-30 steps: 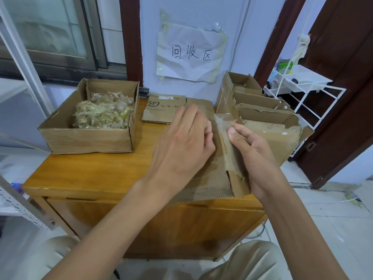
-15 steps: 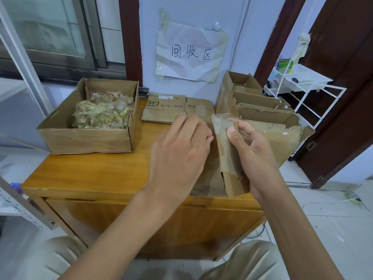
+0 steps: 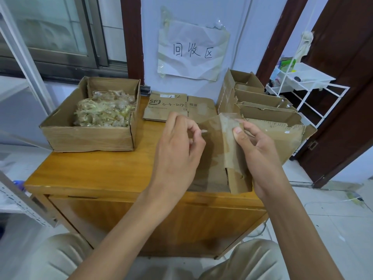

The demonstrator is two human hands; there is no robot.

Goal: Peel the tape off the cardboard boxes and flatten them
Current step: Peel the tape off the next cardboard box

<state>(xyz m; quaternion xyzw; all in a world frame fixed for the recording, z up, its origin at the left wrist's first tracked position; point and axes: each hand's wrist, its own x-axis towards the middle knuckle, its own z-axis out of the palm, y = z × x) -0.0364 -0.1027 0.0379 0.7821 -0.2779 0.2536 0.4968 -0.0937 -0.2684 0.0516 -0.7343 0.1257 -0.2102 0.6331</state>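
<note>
Cardboard box (image 3: 216,158) gripped by right hand (image 3: 254,150), left hand (image 3: 177,150) pinching tape (image 3: 203,131)

Left hand (image 3: 177,150) raised, fingers curled — thumb and forefinger pinched together. Right hand (image 3: 256,152) opposite, thumb pressed flat — fingers curled behind.

Tape-filled box (image 3: 88,136) left on cabinet (image 3: 96,170), torn boxes (image 3: 262,110) right
</note>
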